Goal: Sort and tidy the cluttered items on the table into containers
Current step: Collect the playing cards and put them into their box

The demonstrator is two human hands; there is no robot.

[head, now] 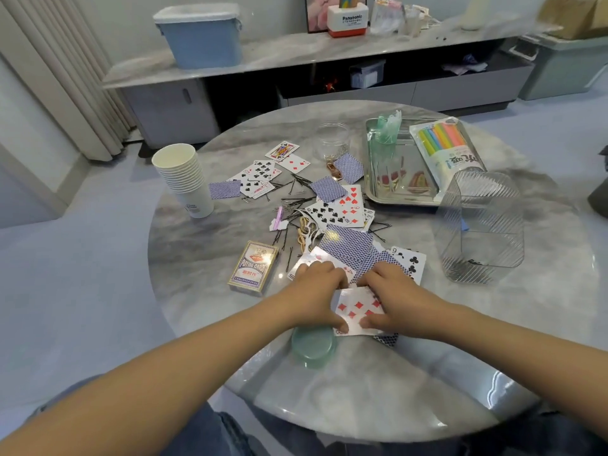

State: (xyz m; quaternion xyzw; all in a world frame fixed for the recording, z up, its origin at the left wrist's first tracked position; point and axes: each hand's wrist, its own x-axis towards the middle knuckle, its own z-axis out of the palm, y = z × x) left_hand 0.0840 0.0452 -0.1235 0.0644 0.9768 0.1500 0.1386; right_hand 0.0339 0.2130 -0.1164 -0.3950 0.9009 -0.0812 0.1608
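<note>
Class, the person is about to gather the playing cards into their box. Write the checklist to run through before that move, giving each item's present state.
1. Both hands on the cards: ok. Left hand and right hand hold the near pile of cards.
2. Card box within reach: ok, it lies beside the left hand.
3. Box flap open: cannot tell.
4. All cards gathered: not ok. The far cards lie scattered.
5. Cards free of clutter: not ok. Hairpins and rubber bands lie among them.
</note>
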